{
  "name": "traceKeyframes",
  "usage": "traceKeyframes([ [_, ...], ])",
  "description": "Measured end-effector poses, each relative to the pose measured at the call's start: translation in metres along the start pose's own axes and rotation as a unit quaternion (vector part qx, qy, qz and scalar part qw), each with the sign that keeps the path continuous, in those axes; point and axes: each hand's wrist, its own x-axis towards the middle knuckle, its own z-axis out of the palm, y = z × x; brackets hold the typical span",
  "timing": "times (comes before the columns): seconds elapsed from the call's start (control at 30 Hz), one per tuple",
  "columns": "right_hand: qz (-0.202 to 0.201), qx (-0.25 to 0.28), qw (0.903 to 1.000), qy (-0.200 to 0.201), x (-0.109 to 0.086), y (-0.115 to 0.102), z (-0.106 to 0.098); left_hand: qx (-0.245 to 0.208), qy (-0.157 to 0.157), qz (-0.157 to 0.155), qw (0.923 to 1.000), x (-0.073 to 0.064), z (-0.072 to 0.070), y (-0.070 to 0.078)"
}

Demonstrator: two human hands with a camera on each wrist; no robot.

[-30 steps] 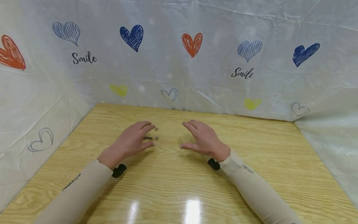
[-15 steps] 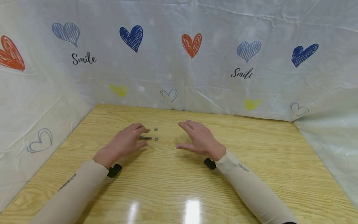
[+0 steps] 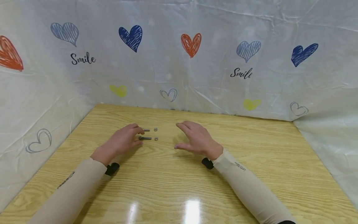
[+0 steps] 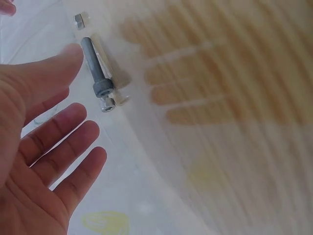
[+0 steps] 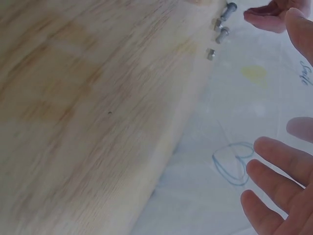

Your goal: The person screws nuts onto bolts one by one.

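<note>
Two bolts lie on the wooden table (image 3: 179, 180), a dark one (image 3: 145, 138) and, farther back, a silver one (image 3: 146, 130) whose head end is hidden by fingers in the head view. To the right of each bolt tip is a small nut: a near nut (image 3: 156, 139) and a far nut (image 3: 155, 129). My left hand (image 3: 123, 140) hovers beside the bolt heads, thumb and fingers spread apart, holding nothing. In the left wrist view its thumb appears close to the dark bolt (image 4: 96, 66). Right of the nuts, my right hand (image 3: 198, 138) hovers with fingers extended and nothing in its grasp.
A white cloth (image 3: 167, 71) printed with hearts and "Smile" hangs behind the table and along its sides. Each wrist carries a black camera, such as the left wrist camera (image 3: 112, 169). Light reflects off the table's front part.
My left hand has drawn back to the left, uncovering both bolts more. My right hand has drifted slightly left. The bolts and nuts stay in place.
</note>
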Motion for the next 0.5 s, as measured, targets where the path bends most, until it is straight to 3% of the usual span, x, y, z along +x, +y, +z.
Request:
traceKeyframes([
  [0.3,0.006,0.002,0.9999,-0.013,0.0025,-0.0010,0.0003,-0.015,-0.042,-0.021,0.9988,0.0047,-0.0014,-0.0061],
  [0.5,0.006,-0.001,0.9998,-0.020,0.0038,-0.0018,0.0004,-0.016,-0.054,-0.024,0.9981,0.0082,-0.0019,-0.0075],
])
